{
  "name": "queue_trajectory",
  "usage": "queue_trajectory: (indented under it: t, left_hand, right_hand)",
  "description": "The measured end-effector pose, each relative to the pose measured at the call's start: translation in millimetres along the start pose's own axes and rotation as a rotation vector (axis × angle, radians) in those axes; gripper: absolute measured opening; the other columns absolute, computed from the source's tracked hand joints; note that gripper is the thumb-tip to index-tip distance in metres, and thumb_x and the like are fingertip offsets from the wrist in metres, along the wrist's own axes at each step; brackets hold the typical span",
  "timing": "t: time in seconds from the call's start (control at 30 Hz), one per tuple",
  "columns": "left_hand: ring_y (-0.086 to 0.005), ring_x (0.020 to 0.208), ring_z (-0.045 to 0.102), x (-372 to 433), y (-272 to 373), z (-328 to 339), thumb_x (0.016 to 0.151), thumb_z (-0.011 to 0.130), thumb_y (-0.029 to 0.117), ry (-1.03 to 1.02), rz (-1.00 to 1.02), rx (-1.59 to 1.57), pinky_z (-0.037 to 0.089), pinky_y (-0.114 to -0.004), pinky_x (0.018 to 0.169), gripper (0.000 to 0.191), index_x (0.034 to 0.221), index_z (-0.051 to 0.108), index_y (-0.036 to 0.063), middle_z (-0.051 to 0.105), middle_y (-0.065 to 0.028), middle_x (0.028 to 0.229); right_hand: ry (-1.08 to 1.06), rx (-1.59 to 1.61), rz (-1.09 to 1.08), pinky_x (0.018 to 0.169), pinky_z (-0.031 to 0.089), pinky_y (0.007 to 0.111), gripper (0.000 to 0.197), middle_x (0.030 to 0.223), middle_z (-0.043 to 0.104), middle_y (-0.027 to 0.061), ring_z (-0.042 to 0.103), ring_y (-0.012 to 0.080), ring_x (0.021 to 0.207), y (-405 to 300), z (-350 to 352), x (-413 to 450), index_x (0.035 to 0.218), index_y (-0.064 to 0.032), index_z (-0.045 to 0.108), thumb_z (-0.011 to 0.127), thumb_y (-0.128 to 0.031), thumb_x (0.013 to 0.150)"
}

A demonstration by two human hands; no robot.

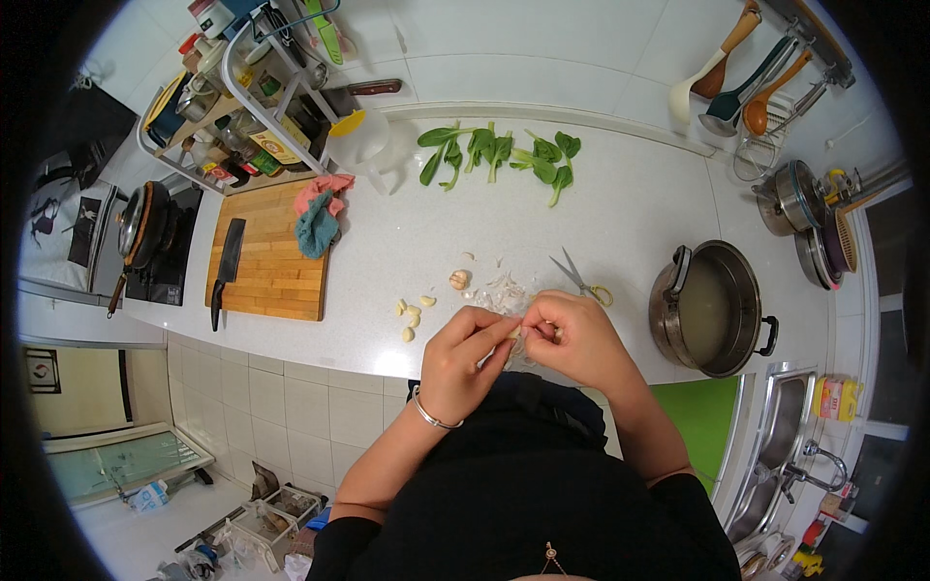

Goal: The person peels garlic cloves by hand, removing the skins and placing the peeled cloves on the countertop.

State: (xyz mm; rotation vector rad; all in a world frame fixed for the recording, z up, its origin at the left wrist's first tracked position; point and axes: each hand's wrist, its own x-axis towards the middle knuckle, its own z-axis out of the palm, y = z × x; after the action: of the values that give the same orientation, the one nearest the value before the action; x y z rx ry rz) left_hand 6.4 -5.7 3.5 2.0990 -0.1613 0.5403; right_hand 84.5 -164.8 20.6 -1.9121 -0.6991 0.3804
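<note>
My left hand point(465, 354) pinches a garlic clove point(514, 333) between thumb and fingers near the counter's front edge. Close against it, my right hand point(577, 335) has its fingertips at the same clove; another pale piece shows in its curled fingers. Papery garlic skins point(501, 294) lie scattered just beyond my hands. A garlic bulb point(458, 279), perhaps partly broken up, sits beside the skins. Several peeled garlic cloves point(413, 311) rest on the counter left of my left hand. Scissors with yellow handles point(600, 293) lie open beyond my right hand.
Leafy green vegetables point(501, 152) lie along the back of the white counter point(436, 225). On the left, a cleaver point(229, 254) and cloths point(317, 225) rest on a wooden cutting board point(280, 279). A two-handled pot point(665, 316) holding cloudy liquid stands right, near the sink point(785, 414).
</note>
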Motion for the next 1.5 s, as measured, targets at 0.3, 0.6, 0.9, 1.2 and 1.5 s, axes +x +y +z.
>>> queue_trajectory:
  t: [0.3, 0.6, 0.9, 1.2, 1.5]
  left_hand:
    - [-0.0137, 0.072, 0.062, -4, -6, 2, 0.074, 0.069, -0.007, -0.036, -0.155, -0.182, 0.051, -0.023, 0.065, 0.030, 0.103, 0.068, 0.0031, 0.062, -0.0069, 0.090]
    - [-0.0190, 0.090, 0.066, -9, -20, 0, 0.085, 0.063, -0.003, -0.159, -0.626, -1.003, 0.055, -0.030, 0.082, 0.030, 0.115, 0.058, -0.0050, 0.065, -0.0129, 0.103]
    - [-0.0178, 0.089, 0.066, -6, -16, -5, 0.088, 0.060, 0.000, -0.175, -0.706, -1.193, 0.055, -0.031, 0.082, 0.032, 0.120, 0.058, -0.0025, 0.067, -0.0132, 0.103]
    - [-0.0167, 0.088, 0.066, -8, -14, -7, 0.088, 0.059, -0.002, -0.189, -0.667, -1.186, 0.055, -0.029, 0.082, 0.031, 0.119, 0.059, -0.0019, 0.067, -0.0118, 0.102]
    - [-0.0159, 0.090, 0.064, -8, -13, -8, 0.087, 0.059, -0.004, -0.220, -0.605, -1.129, 0.055, -0.028, 0.081, 0.031, 0.118, 0.060, -0.0025, 0.062, -0.0083, 0.104]
  right_hand:
    - [0.009, 0.036, 0.046, 0.051, 0.034, 0.026, 0.007, 0.062, 0.044, 0.0026, 0.041, 0.0111, 0.055, 3, 3, -1, 0.073, -0.0009, 0.056, 0.062, -0.001, 0.070]
    - [0.026, 0.263, 0.073, 0.051, 0.033, 0.026, 0.006, 0.066, 0.046, 0.0015, 0.041, 0.0088, 0.058, 7, 3, -3, 0.074, -0.0009, 0.056, 0.062, -0.002, 0.075]
    - [0.083, -0.037, -0.071, 0.050, 0.039, 0.027, 0.015, 0.069, 0.051, 0.0038, 0.048, 0.0141, 0.054, -7, -1, -7, 0.090, -0.0101, 0.068, 0.071, -0.008, 0.076]
    - [0.173, -0.183, -0.322, 0.050, 0.042, 0.029, 0.016, 0.069, 0.053, 0.0030, 0.056, 0.0186, 0.057, -4, 1, -10, 0.087, -0.0129, 0.071, 0.073, -0.008, 0.072]
    - [0.214, -0.144, -0.344, 0.048, 0.038, 0.027, 0.020, 0.066, 0.050, 0.0019, 0.050, 0.0149, 0.053, -2, 5, -10, 0.084, -0.0101, 0.072, 0.077, -0.003, 0.066]
